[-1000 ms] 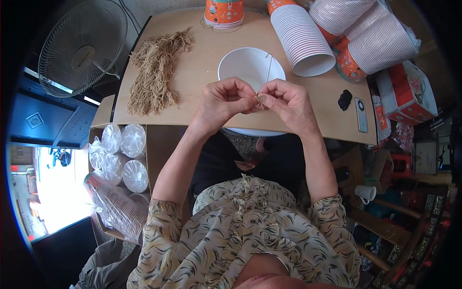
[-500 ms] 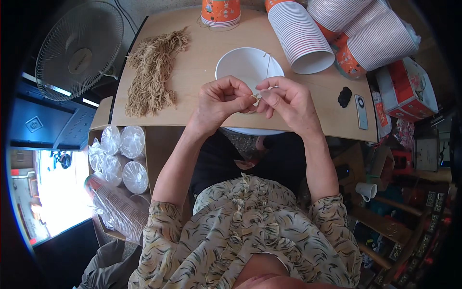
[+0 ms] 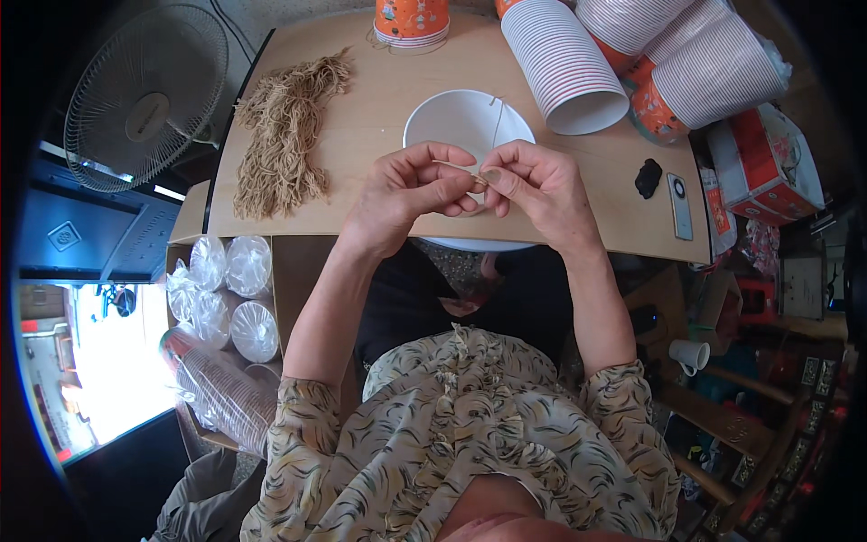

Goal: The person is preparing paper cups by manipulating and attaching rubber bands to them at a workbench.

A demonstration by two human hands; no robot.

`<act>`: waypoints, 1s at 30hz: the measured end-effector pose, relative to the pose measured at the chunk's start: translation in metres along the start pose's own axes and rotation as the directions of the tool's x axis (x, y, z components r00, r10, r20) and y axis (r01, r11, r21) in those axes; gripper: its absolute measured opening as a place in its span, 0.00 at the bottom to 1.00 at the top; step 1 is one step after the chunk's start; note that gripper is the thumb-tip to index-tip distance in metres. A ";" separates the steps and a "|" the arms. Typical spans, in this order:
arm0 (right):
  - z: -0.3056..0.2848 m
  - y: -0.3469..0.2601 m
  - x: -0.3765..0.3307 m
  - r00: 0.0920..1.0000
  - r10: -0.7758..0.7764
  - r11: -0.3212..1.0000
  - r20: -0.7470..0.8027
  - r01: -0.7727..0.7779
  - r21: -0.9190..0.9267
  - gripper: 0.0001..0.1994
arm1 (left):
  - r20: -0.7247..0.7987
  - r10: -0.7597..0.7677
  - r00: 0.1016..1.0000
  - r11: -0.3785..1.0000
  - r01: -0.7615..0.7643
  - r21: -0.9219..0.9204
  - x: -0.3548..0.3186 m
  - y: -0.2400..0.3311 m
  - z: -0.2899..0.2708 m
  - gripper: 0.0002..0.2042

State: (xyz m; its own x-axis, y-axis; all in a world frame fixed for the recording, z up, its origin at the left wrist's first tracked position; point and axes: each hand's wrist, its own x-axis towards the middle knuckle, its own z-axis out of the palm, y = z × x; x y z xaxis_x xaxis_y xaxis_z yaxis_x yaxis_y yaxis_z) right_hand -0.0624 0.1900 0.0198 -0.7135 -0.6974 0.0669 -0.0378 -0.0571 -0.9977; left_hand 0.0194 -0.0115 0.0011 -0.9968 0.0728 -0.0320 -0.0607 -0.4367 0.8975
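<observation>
My left hand (image 3: pixel 397 191) and my right hand (image 3: pixel 545 191) meet over the near edge of the table, fingertips pinched together on a thin tan cord (image 3: pixel 479 182). Most of the piece between the fingers is hidden. A thin strand (image 3: pixel 496 122) runs from the rim of a white round tub (image 3: pixel 433 113) down toward my right fingers. The tub stands just beyond my hands, which cover its near side. To the left on the table lies a thick bundle of tan cords (image 3: pixel 282 135).
An orange paper tub (image 3: pixel 411 23) with cord around it stands at the far edge. Stacked paper tubs (image 3: pixel 564 68) lie at the far right. A phone (image 3: pixel 679 206) and a black object (image 3: pixel 647 179) rest near the right edge. Left are a fan (image 3: pixel 147 117) and bagged tubs (image 3: pixel 248 266).
My fingertips have drawn closer together on the cord, the right thumb now pressing over it. The strand by the tub has shifted slightly left.
</observation>
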 end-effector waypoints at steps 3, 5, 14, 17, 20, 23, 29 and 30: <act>-0.001 0.003 0.002 1.000 -0.009 1.000 -0.008 0.009 -0.005 0.06 | 0.006 -0.021 1.000 1.000 0.021 0.004 -0.001 0.003 -0.001 0.16; -0.003 0.004 0.002 1.000 -0.021 1.000 0.012 0.021 -0.003 0.06 | 0.007 -0.027 1.000 0.999 0.027 0.018 0.000 0.004 -0.001 0.17; -0.006 0.006 0.003 1.000 -0.005 1.000 0.015 0.006 -0.030 0.07 | 0.009 -0.067 0.998 0.995 0.066 0.074 -0.002 0.010 -0.001 0.22; -0.006 0.006 0.003 0.999 -0.010 1.000 0.031 0.011 -0.027 0.07 | 0.034 -0.064 0.997 0.995 0.061 0.081 -0.003 0.011 -0.003 0.23; -0.006 0.006 0.004 0.999 -0.011 1.000 0.033 0.012 -0.017 0.07 | 0.052 -0.058 0.997 0.994 0.053 0.092 -0.003 0.012 -0.004 0.25; -0.007 0.006 0.004 1.000 -0.004 1.000 0.021 0.004 -0.026 0.06 | 0.050 -0.065 0.997 0.992 0.060 0.109 -0.005 0.016 -0.002 0.26; -0.008 0.006 0.004 1.000 -0.022 0.999 0.019 0.022 -0.035 0.06 | 0.067 -0.062 0.996 0.991 0.054 0.122 -0.005 0.018 -0.002 0.28; -0.008 0.006 0.004 1.000 -0.022 0.999 0.019 0.023 -0.035 0.06 | 0.073 -0.059 0.996 0.992 0.050 0.113 -0.004 0.018 -0.001 0.28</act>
State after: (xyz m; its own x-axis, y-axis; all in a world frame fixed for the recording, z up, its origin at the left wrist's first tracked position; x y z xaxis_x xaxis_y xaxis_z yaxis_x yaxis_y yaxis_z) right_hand -0.0711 0.1926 0.0140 -0.6993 -0.7093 0.0891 -0.0783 -0.0480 -0.9958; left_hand 0.0225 -0.0207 0.0165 -0.9851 0.1637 -0.0522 -0.1043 -0.3283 0.9388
